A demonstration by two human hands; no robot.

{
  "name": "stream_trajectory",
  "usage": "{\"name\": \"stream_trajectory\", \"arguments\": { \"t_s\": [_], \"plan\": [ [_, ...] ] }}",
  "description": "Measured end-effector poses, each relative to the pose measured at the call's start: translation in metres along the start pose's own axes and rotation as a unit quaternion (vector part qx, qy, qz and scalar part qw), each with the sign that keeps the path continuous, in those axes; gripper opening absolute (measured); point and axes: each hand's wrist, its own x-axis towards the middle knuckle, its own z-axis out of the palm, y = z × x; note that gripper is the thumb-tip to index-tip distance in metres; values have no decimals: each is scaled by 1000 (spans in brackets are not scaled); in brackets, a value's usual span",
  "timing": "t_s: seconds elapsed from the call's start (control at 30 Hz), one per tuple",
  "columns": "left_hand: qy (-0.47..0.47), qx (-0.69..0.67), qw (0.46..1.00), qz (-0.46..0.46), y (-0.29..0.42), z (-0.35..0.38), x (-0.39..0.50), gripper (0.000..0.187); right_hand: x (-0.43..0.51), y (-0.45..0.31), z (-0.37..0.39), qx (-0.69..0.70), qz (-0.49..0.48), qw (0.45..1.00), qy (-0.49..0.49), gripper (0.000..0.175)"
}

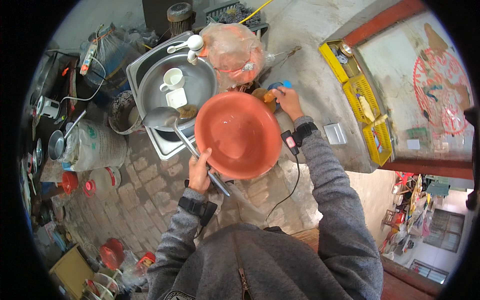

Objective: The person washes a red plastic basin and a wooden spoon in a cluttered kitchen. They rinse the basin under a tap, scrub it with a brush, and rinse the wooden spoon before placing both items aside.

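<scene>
My left hand [199, 173] grips the handle of a large metal ladle [180, 131] together with the rim of an orange plastic basin [236, 138]. The ladle's bowl reaches over the sink's edge. Past the basin, my right hand [288, 100] has its fingers closed around a small orange object [269, 96]; it looks like a bottle's cap or neck, though I cannot tell. A blue cap [287, 84] is just beyond those fingers. In the stainless steel sink [165, 153], a wide metal basin [152, 80] holds a white cup [173, 78], a small white dish [176, 98] and a brown scrubbing pad [187, 111].
A white tap [195, 43] stands behind the sink, beside a plastic-wrapped orange bundle [236, 52]. Yellow baskets [362, 95] line the wall on the right. A metal saucepan [57, 144] rests by a sack [99, 146] on the left, and a clear jug [105, 179] lies on the brick floor.
</scene>
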Motion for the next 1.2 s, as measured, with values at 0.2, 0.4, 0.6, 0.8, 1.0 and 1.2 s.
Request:
{"name": "stream_trajectory", "arguments": {
  "t_s": [0.2,0.4,0.6,0.8,1.0,1.2],
  "plan": [
    [-12,-26,1000,-11,3,4,13,10,15,13,8,14,12,999,-48,21],
    [8,-31,999,-18,3,4,20,11,18,22,9,6,-8,997,-77,19],
    [19,-5,999,-47,0,-2,24,13,22,29,21,-36,-22,997,-71,20],
    [18,-6,1000,-23,3,-5,14,8,22,2,-2,-5,80,986,-144,26],
    [-14,13,1000,-16,24,-32,-4,13,-24,-4,-39,70,144,982,-103,36],
    [49,15,999,5,64,-91,-44,19,-109,26,-35,69,153,974,-152,27]
  ]
}}
